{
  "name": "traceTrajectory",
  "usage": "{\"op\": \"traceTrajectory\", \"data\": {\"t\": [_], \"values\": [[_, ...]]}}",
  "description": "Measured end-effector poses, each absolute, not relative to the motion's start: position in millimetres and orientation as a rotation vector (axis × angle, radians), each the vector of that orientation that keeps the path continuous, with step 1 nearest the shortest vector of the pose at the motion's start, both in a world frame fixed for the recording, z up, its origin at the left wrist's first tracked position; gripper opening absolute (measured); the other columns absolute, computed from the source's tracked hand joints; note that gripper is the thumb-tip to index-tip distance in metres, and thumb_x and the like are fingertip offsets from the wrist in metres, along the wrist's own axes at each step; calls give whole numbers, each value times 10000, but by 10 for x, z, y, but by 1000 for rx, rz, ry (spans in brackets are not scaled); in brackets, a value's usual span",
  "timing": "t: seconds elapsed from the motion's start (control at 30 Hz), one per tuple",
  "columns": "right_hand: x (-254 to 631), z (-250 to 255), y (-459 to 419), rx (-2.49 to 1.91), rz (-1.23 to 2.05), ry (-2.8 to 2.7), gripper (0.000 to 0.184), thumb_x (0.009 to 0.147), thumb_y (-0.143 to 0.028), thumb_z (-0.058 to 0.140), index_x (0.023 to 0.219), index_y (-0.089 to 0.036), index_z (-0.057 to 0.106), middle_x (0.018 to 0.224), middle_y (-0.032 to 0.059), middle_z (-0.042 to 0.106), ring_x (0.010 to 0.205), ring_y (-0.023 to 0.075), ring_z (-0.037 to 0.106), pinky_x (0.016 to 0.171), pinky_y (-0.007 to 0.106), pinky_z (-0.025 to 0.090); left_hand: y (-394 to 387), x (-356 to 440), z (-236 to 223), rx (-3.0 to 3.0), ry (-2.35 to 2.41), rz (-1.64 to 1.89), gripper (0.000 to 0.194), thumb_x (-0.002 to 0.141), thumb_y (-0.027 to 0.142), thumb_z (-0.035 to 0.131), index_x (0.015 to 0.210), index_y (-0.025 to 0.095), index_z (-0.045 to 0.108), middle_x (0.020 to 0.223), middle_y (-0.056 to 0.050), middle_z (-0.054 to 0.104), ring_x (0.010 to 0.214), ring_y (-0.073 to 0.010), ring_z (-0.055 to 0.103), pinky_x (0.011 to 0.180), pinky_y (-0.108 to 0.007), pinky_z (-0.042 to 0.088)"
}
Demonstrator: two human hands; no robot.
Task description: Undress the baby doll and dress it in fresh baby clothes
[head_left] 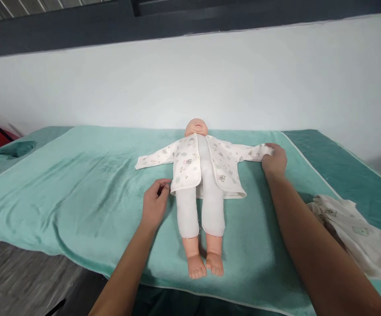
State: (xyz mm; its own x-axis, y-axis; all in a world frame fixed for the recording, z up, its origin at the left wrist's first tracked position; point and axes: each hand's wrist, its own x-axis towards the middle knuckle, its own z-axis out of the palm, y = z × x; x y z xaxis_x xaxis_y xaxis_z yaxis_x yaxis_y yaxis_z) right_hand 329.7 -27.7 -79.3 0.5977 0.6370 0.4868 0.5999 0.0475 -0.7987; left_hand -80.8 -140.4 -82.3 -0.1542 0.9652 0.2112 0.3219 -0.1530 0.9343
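A baby doll (201, 193) lies on its back on a teal towel (88, 193), head toward the wall and feet toward me. It wears an open white printed shirt (186, 164) with both sleeves spread out. My right hand (274, 160) is closed on the cuff of the sleeve on the right side. Beside the shirt's lower left hem hovers my left hand (155, 202), fingers loosely curled and apart, nothing in it.
A second white printed garment (355, 230) lies crumpled on the towel at the right, partly under my right forearm. A folded teal cloth (14, 148) sits at the far left near something red. A white wall runs behind the padded surface.
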Motion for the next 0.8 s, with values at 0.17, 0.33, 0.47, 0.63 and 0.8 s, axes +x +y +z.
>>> {"op": "traceTrajectory", "data": {"t": [0.17,0.33,0.47,0.63,0.8], "values": [[3099,-719,-412,-1659,-165,-1105,381,714,-78,538,1084,-153,593,1312,227,479,1260,320,443,1147,498,299,-1411,-791,-784,1482,1474,1325,250,890,344,558,1013,193,714,877,-33,712,802,-185,621,757,-306,478],[2753,-645,-538,-1441,-235,-1368,285,821,-163,537,1099,-186,593,1275,169,551,1272,302,477,1135,517,342,-1404,-799,-805,1477,1466,1343,237,896,335,563,1031,200,704,839,-23,684,778,-178,604,743,-306,469],[2424,-588,-698,-1241,-86,-1533,277,890,-231,558,1164,-206,594,1292,127,597,1244,281,540,1086,513,425,-1389,-819,-837,1556,1362,1416,275,869,275,599,1136,240,657,1021,-36,659,927,-188,611,796,-308,478],[2038,-527,-1132,-1019,146,-1709,273,952,-297,602,1222,-254,588,1353,107,591,1291,269,534,1114,505,415,-1387,-829,-837,1810,1250,1442,385,839,208,607,1217,277,621,1246,-69,592,1111,-224,592,876,-351,496],[1827,-587,-1704,-1086,179,-1712,379,942,-275,643,1308,-282,542,1393,99,540,1330,269,487,1146,515,390,-1399,-814,-808,1935,1201,1385,456,820,148,599,1254,289,607,1279,-71,578,1176,-228,573,922,-367,495]]}}
